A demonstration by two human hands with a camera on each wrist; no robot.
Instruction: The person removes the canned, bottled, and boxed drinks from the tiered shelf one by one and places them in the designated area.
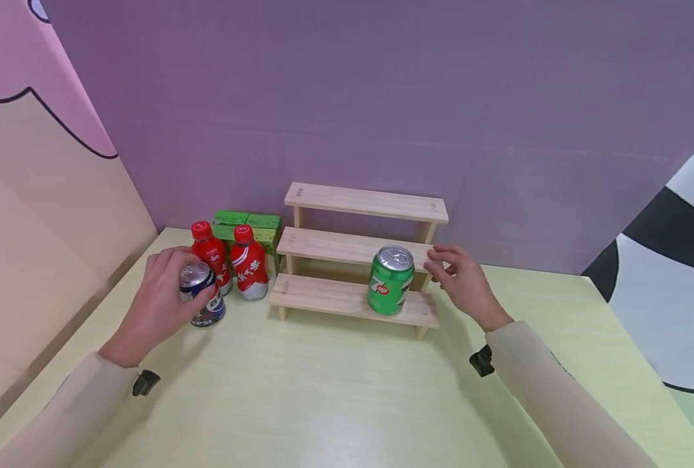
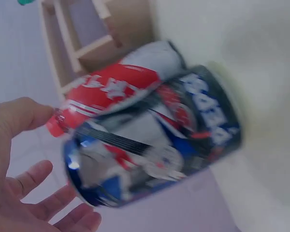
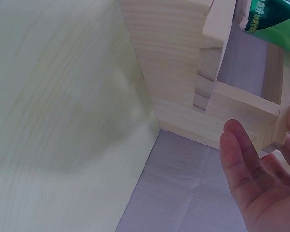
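Note:
At the left, my left hand (image 1: 162, 292) is around the upper part of a dark blue Pepsi can (image 1: 209, 311). Its thumb and fingers are spread in the left wrist view, with gaps between them and the can (image 2: 154, 145), which is blurred there. My right hand (image 1: 462, 279) is beside the right end of the three-step wooden rack (image 1: 323, 294). Its fingertips are right at the end of the middle step, the fingers loosely bent in the right wrist view. A green 7UP can (image 1: 389, 286) stands upright on the lowest step, left of that hand.
Two red bottles (image 1: 250, 263) stand behind and right of the Pepsi can. Several green cartons (image 1: 263, 224) are behind them, close to the rack's left side. A purple backdrop (image 1: 347, 84) rises behind the light wooden table (image 1: 317, 390), and a printed panel (image 1: 42, 195) borders it at left.

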